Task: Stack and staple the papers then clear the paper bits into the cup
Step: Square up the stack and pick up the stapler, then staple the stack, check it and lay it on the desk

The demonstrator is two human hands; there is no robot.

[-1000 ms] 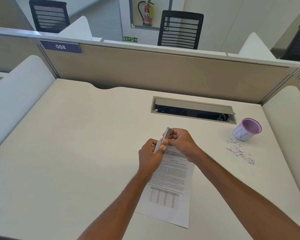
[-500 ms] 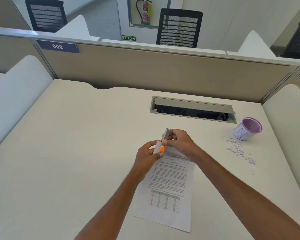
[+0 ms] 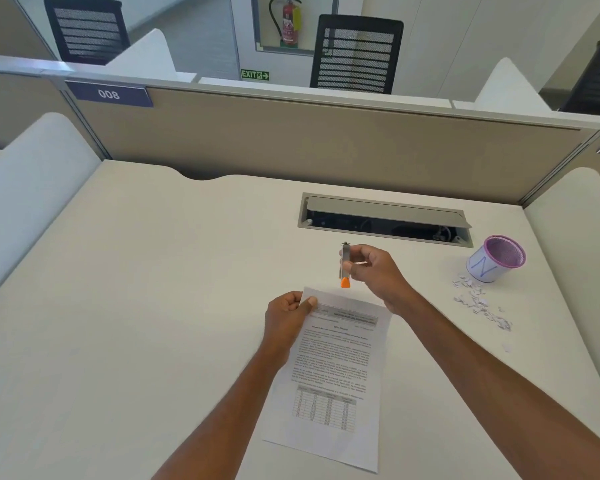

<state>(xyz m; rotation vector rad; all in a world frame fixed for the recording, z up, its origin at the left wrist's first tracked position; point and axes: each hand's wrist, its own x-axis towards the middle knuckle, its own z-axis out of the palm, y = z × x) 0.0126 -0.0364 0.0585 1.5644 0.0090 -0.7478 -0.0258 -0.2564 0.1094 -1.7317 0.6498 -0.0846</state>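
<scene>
Pinching the far left corner of the papers (image 3: 329, 368) between thumb and curled fingers, the left hand (image 3: 289, 318) was what I saw first on my feed. The papers lay on the desk (image 3: 153, 306), print up, with a table of figures in their near half. Just beyond their far edge the right hand (image 3: 374, 271) gripped the stapler (image 3: 345, 265), fingers curled round it. It was slim and grey and stood nearly upright, orange end down toward the papers; I could not tell whether it touched them. The cup (image 3: 496, 259) stood upright to the right of the papers and farther off, well apart from them. The bits (image 3: 478, 303) lay scattered right of the papers, from the cup's base back toward me. Beyond the papers a hatch (image 3: 385, 220) sat open in the desk.
</scene>
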